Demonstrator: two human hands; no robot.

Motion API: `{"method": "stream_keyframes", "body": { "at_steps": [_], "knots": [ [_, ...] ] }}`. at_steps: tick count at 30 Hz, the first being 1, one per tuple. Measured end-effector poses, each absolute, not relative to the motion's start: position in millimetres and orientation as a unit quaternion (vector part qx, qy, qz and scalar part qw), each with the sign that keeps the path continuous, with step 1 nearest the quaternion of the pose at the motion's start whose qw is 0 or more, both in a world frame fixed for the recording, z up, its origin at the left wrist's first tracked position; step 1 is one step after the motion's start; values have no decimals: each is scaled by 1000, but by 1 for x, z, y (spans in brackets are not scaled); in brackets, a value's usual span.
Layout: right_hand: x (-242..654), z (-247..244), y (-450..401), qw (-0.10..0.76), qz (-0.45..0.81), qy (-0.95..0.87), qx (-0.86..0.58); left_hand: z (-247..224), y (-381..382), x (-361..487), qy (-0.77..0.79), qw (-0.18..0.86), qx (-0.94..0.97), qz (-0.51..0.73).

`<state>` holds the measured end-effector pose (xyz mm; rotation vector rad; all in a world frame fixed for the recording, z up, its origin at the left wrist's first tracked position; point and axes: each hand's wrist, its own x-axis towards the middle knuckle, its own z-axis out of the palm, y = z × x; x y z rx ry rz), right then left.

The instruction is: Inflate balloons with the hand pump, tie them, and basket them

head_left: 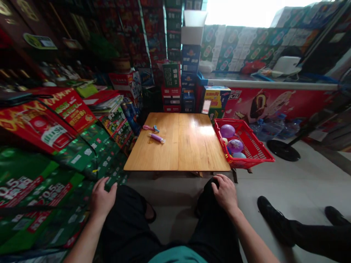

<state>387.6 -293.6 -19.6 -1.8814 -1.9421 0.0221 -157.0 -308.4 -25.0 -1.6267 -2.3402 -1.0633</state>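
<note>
Resting at the outer side of my left knee is my left hand (103,197), thumb apart from the fingers and nothing in it. My right hand (225,191) lies over my right knee, fingers loosely draped and empty. In front of both hands stands a wooden table (189,146). A small purple hand pump (157,138) lies on its left part. Just behind the pump are a few small limp pieces, pink (148,127) and blue (156,128), which look like uninflated balloons. Neither hand touches the table.
A red basket (260,149) holding several balloons (235,146) stands against the table's right side. Green beer cartons (65,182) are stacked at my left. Boxes (189,62) rise behind the table. Another person's shoe (274,215) and leg are at the right.
</note>
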Motion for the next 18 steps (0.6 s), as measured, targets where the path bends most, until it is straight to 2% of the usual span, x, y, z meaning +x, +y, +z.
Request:
{"method": "stream_keyframes", "body": {
  "at_steps": [4,9,14,18],
  "knots": [
    [389,-24,-291,214,3,-702,-680,-25,-325,-137,-786,0,-499,-364],
    [388,-28,-287,205,-2,-702,-682,-9,-312,-71,-709,-38,-543,-449],
    [386,-29,-284,194,-5,-701,-686,1,-241,-27,-656,-121,-561,-490],
    [388,-29,-282,187,-3,-691,-698,-3,-160,-35,-720,-150,-528,-424]
  ]
}}
